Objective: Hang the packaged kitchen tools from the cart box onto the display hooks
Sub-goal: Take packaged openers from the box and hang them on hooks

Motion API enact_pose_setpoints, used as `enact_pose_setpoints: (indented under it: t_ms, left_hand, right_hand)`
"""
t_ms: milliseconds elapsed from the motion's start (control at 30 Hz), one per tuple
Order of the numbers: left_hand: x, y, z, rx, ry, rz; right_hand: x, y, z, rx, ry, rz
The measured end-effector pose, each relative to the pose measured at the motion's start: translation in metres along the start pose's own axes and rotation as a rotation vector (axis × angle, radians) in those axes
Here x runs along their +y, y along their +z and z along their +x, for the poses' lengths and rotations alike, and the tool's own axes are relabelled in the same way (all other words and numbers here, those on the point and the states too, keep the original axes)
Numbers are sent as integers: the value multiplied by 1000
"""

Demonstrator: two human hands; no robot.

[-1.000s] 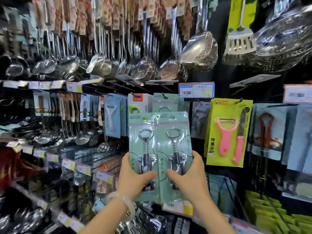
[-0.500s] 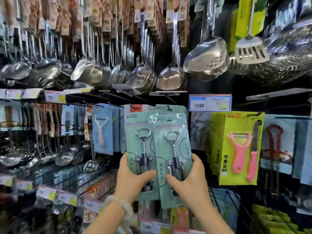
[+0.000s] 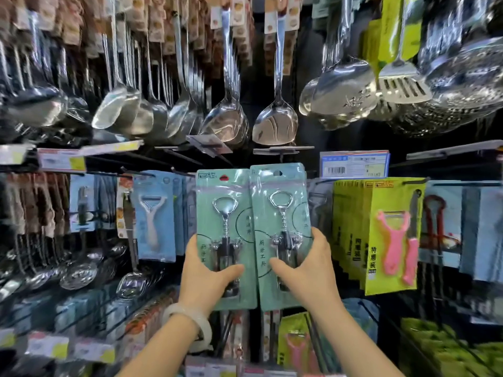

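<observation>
Mint-green cards, each carrying a steel corkscrew, are held side by side and upright in front of the rack: the left pack (image 3: 226, 240) in the left hand (image 3: 202, 281), the right pack (image 3: 280, 235) in the right hand (image 3: 307, 270). Each hand grasps its card near the bottom, thumb across the front and fingers curled behind.

To hang them well, I would judge it best to do one card at a time: find the hang hole at the top edge, line it up with the hook tip, slide the card straight back, and keep it level so the thin card does not bend.

The target hook is hidden behind the packs; which peg they go on cannot be told. Neighbouring peelers (image 3: 392, 240) and ladles (image 3: 226, 121) above are blurred, label print is unreadable, and the cart box is out of view.
</observation>
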State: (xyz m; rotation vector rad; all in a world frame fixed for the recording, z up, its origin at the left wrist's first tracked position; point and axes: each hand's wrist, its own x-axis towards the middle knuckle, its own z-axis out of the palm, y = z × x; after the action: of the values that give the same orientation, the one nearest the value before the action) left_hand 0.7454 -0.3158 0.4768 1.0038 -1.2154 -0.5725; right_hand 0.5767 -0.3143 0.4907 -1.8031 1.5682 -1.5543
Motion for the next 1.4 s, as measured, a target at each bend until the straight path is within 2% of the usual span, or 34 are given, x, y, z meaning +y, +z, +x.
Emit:
enact_pose_setpoints:
  t_ms: [433,867,1000,1133,1400]
  left_hand:
    - [-17,-20,20,-40,57,-30]
    - [-12,-16,16,-98,71,-4]
    - [-13,-17,15,-95,57,-14]
    - [-14,-15,13,-103,53,-5]
    - [-23,-13,14,-128,49,1]
  right_hand:
    - [-7,13,7,122,29,4]
    - [6,23,10,91,74,-57]
    - [10,26,13,116,51,-150]
    - [15,33,13,124,-94,-327]
    - [28,45,36,35,-44,-438]
